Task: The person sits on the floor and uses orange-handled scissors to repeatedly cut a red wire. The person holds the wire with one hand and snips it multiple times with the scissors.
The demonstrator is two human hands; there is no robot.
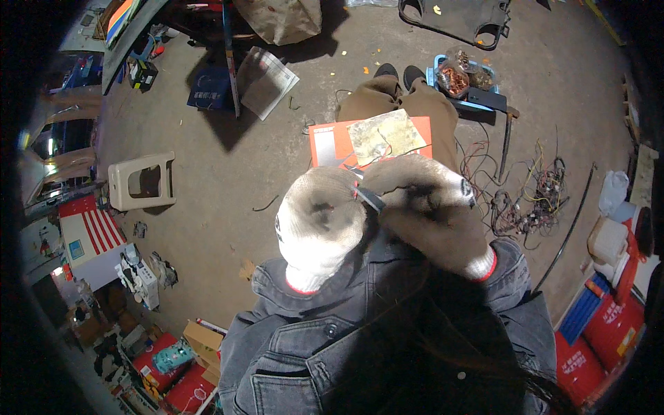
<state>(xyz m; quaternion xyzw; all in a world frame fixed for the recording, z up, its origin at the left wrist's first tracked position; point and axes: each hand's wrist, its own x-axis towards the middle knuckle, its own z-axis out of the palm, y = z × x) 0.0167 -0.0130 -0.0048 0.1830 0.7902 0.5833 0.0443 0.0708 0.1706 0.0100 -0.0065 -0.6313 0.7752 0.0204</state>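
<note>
Both hands wear soiled white knit gloves with red cuffs and meet in front of my chest. My left hand [322, 218] is curled, and a small red piece [356, 190] shows at its fingertips. My right hand [430, 199] pinches a flat dark grey piece [371, 198] that spans the gap between the gloves. Whether these two pieces belong together cannot be seen. Just beyond the fingers a pointed metal tip [354, 169] shows. On my lap lies an orange-red box or board [322, 140], topped by a stained yellowish sheet [386, 136]. Thin red and dark wires [387, 149] cross the sheet.
To the right lie a tangle of wires [539, 199] and a black hose [568, 231]. A blue basket [431, 77] by my feet holds bags, one with copper-coloured scrap [452, 80]. Leftward are a beige plastic stool [115, 181], a newspaper [267, 83] and a dark blue box [207, 91].
</note>
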